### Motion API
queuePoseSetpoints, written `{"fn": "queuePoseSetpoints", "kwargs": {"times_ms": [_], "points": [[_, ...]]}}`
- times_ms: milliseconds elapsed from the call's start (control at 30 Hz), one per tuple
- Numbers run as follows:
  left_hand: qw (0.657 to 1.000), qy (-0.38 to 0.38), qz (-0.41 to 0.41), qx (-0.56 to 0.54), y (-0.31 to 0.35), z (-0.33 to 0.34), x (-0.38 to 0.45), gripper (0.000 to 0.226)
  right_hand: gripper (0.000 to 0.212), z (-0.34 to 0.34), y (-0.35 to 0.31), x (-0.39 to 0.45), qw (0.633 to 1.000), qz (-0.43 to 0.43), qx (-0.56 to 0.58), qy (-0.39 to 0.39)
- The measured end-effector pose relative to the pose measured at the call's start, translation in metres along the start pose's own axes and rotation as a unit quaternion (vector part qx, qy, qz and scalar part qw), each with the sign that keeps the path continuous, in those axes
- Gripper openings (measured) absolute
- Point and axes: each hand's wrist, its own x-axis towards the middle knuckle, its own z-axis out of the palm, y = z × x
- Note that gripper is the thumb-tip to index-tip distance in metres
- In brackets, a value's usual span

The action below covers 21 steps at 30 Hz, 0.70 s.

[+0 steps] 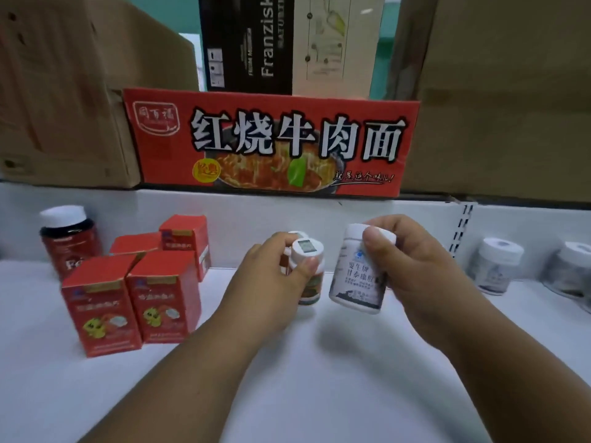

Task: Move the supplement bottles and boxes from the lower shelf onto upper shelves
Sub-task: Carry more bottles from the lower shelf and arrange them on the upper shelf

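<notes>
two bottles are up at once, left hand [271, 276] pinching a small bottle [308, 276], right hand [415, 266] gripping a white bottle [358, 276] near its cap, so either could slip onto the shelf [287, 378].

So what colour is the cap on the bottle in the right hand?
White, on the white-labelled plastic bottle gripped by the right hand; head view.

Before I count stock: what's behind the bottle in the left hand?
Behind the small bottle held by the left hand, another white cap peeks out; its body is covered by hand and bottle.
</notes>
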Motion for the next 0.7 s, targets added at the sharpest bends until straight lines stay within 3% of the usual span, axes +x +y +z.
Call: {"fn": "queuePoseSetpoints", "kwargs": {"times_ms": [100,333,433,567,700], "points": [[0.997,0.014,-0.02,0.071,-0.012,0.015,0.015,0.031,0.014,-0.015,0.024,0.023,0.998,-0.016,-0.064,-0.016],[0.992,0.029,-0.077,0.091,-0.014,0.016,-0.004,0.031,0.014,-0.016,0.046,0.026,0.995,-0.01,-0.091,-0.033],[0.997,-0.017,-0.052,0.054,-0.003,0.015,-0.028,0.034,0.013,-0.012,0.038,0.019,0.998,-0.009,-0.059,-0.038],[0.993,-0.11,-0.01,0.031,0.009,0.018,-0.064,0.066,0.019,-0.017,0.022,-0.017,0.998,-0.034,-0.048,-0.032],[0.989,-0.144,0.03,0.007,0.027,0.034,-0.09,0.054,0.028,-0.036,0.01,-0.067,0.997,-0.053,-0.062,-0.009]]}}
